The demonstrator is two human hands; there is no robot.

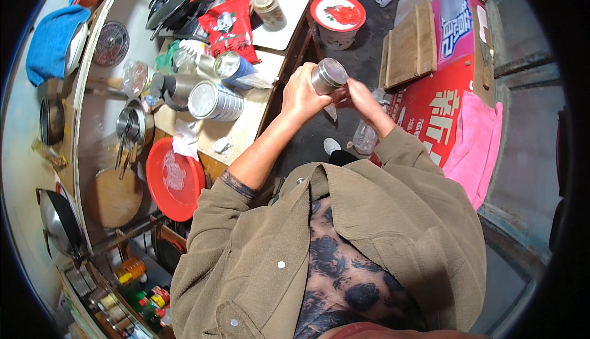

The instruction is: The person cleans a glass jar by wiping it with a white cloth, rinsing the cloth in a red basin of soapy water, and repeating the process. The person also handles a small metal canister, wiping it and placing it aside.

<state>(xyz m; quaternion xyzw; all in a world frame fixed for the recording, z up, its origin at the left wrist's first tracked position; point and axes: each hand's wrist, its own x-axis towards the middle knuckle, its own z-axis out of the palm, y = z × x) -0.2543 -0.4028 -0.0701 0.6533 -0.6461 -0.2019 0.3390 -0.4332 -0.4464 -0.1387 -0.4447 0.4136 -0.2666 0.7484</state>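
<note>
My left hand [299,91] is wrapped round a small metal canister [329,75] with a round lid, held tilted above the floor. My right hand [362,99] is close to the canister's lower side; its fingertips are partly hidden, and whether they grip anything is unclear. A small whitish piece [331,112] shows just below the hands. To the left, on the worktop, lie a white ribbed tin [215,101], a blue-and-white can [234,68] and a red printed packet [228,28]. A patterned jar [269,11] stands on the white board behind them.
A white bucket with a red-rimmed lid [338,12] stands on the floor ahead. Wooden boards [409,46] and a pink cloth [474,145] lie at right. A red basin [175,191] is at left, beside the worktop's edge. Pans and a wok [173,4] stand farther off.
</note>
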